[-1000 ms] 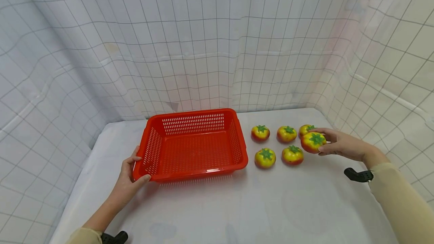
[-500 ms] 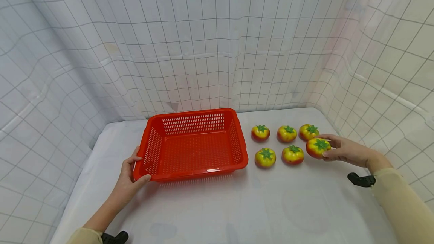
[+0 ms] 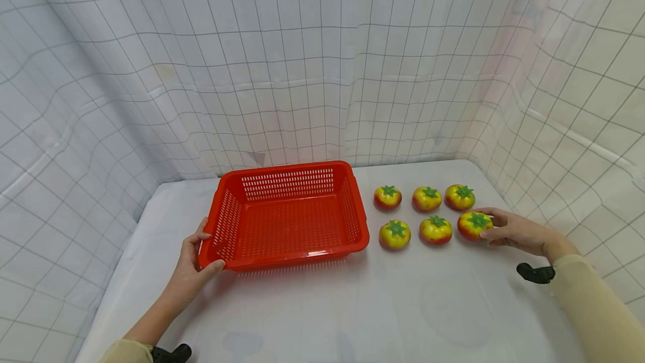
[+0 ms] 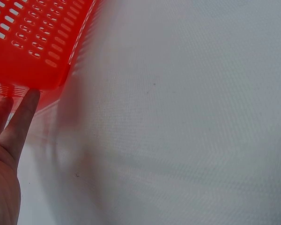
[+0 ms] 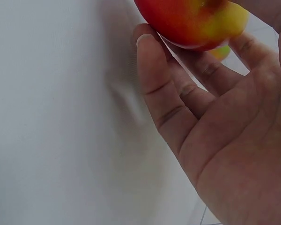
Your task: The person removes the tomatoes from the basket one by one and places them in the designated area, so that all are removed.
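Observation:
A red plastic basket (image 3: 289, 259) with slotted walls stands on the white-covered table. My left hand (image 3: 188, 270) holds its near left corner, thumb on the rim and fingers along the side; in the left wrist view two fingers (image 4: 21, 117) touch its wall. On the right, my right hand (image 3: 521, 231) grips a red-and-yellow tomato (image 3: 472, 226) with a green star-shaped top, at the near row's right end. In the right wrist view the fingers curve under and around that tomato (image 5: 187, 23). Whether it touches the table is hard to tell.
Several similar tomatoes lie between basket and right hand: three in the far row, among them the right one (image 3: 459, 197), and two in the near row, such as the left one (image 3: 395, 234). Grid-patterned white curtains (image 3: 302, 71) enclose the table (image 3: 353, 307) at back and sides.
My right hand has moved the tomato right and toward me, then lower, into line with the near row. The far right tomato is now uncovered. My left hand and the basket stay put.

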Demonstrator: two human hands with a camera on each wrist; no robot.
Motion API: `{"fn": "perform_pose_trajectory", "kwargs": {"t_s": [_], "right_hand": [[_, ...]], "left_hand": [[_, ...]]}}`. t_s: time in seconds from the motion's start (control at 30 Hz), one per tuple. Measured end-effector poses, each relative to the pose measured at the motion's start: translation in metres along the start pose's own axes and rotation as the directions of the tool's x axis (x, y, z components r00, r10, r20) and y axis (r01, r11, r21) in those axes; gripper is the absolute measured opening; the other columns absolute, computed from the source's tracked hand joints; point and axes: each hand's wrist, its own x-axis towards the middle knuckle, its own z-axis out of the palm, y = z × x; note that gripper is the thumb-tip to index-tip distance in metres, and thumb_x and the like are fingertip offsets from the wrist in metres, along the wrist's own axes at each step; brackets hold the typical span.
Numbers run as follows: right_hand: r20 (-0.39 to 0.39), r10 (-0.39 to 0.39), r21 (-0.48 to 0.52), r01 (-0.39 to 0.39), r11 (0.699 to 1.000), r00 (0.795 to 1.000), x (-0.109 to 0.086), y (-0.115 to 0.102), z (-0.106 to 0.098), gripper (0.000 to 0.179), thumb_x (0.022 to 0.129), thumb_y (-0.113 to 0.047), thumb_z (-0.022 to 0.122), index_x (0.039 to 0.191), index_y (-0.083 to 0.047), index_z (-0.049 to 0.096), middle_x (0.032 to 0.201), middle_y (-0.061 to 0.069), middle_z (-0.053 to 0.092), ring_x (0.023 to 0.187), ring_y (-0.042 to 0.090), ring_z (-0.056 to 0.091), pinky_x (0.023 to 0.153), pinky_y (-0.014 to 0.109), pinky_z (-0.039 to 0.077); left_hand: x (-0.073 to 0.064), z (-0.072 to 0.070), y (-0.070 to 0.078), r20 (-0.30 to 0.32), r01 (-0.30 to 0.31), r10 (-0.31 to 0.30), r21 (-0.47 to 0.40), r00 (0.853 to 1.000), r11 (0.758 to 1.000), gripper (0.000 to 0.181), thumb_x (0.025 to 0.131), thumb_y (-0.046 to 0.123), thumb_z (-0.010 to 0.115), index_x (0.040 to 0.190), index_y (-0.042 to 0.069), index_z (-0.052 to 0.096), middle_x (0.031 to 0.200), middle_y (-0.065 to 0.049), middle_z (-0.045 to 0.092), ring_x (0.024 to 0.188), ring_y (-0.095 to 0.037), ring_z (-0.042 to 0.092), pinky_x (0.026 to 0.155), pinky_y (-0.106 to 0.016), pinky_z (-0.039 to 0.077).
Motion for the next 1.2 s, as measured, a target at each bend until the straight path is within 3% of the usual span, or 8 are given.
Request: {"fn": "perform_pose_trajectory", "kwargs": {"t_s": [0.43, 1.2], "right_hand": [[-0.006, 0.025, 0.015, -0.025, 1.0, 1.0, 0.004, 0.009, 0.001, 0.071, 0.1, -0.019, 0.065, 0.157, -0.005, 0.026, 0.159, 0.031, 0.017, 0.122, 0.029, 0.049, 0.097, 0.034, 0.054], [-0.035, 0.035, 0.02, -0.034, 0.999, 0.999, 0.005, 0.012, 0.004, 0.071, 0.101, -0.021, 0.065, 0.158, -0.005, 0.027, 0.159, 0.025, 0.019, 0.115, 0.026, 0.047, 0.088, 0.036, 0.055]], "left_hand": [[0.0, 0.0, 0.0, -0.003, -0.001, 0.001, -0.003, 1.0, 1.0, 0.061, 0.096, -0.003, 0.063, 0.141, 0.013, 0.025, 0.173, -0.002, -0.002, 0.135, 0.003, 0.033, 0.088, -0.019, 0.054], [0.001, 0.0, 0.0, -0.006, -0.01, 0.01, 0.0, 1.0, 1.0, 0.061, 0.096, -0.004, 0.063, 0.141, 0.011, 0.025, 0.173, -0.002, -0.002, 0.139, 0.004, 0.029, 0.089, -0.018, 0.052]]}}
